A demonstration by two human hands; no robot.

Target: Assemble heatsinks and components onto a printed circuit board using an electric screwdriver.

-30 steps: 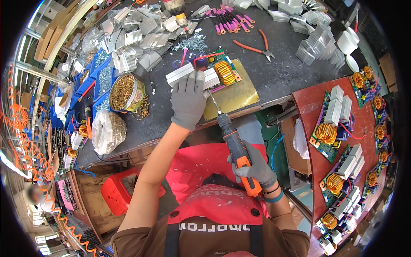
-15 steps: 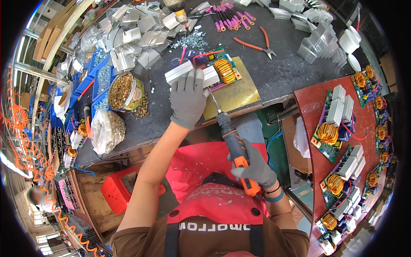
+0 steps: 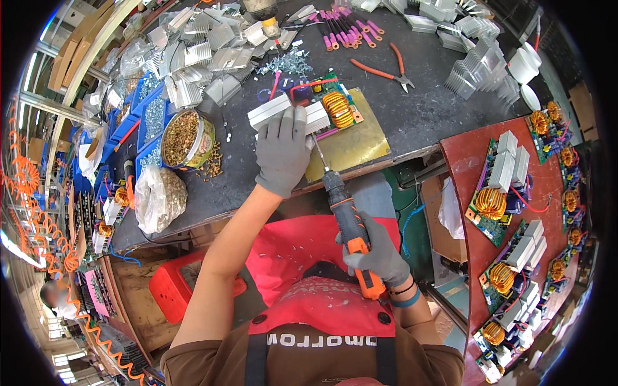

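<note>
My left hand (image 3: 283, 151), in a grey glove, is closed over the near side of a silver finned heat sink (image 3: 269, 110) on a circuit board. The board carries a copper-wound coil (image 3: 338, 110) and lies partly on a brass-coloured plate (image 3: 357, 143). My right hand (image 3: 380, 254), gloved too, grips a black and orange cordless screwdriver (image 3: 348, 215) by its handle. Its long thin bit (image 3: 320, 154) points up to the heat sink's near side, beside my left thumb. Whether the tip touches a screw is hidden.
Red-handled pliers (image 3: 386, 71), loose screws (image 3: 288, 62) and pink-ended cables (image 3: 347, 29) lie on the dark bench. Heat sinks are piled at both back corners. A tub of brass-coloured screws (image 3: 183, 138) stands left. Finished-looking boards (image 3: 492, 202) fill a red table at right.
The cordless screwdriver and my right hand have shifted slightly left and down. My left hand stays on the heat sink. A yellow-collared tool at the top edge shows lower in the picture.
</note>
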